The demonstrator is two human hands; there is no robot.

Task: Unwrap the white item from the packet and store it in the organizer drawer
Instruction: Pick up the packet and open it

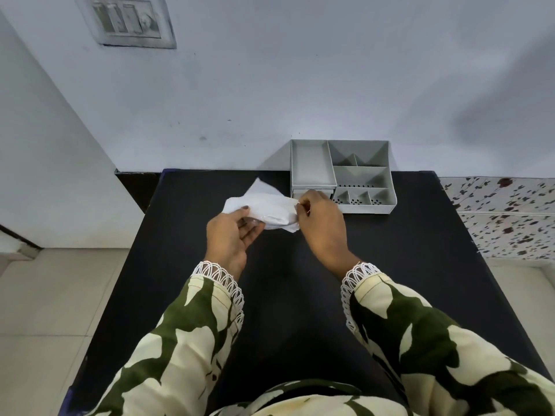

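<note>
Black tabletop (pixel 300 295) fills my view, pushed against a pale wall with a switch plate (pixel 127 21) cut off at the top edge. Above the table I see the white packet (pixel 264 205) held between both hands: my left hand (pixel 229 235) cups its near end, fingers curled under it, and my right hand (pixel 322 223) pinches its right edge. I cannot tell wrapper from item inside. My right hand partly hides the drawer (pixel 300 193) of the grey organizer (pixel 360 172) standing by the wall.
</note>
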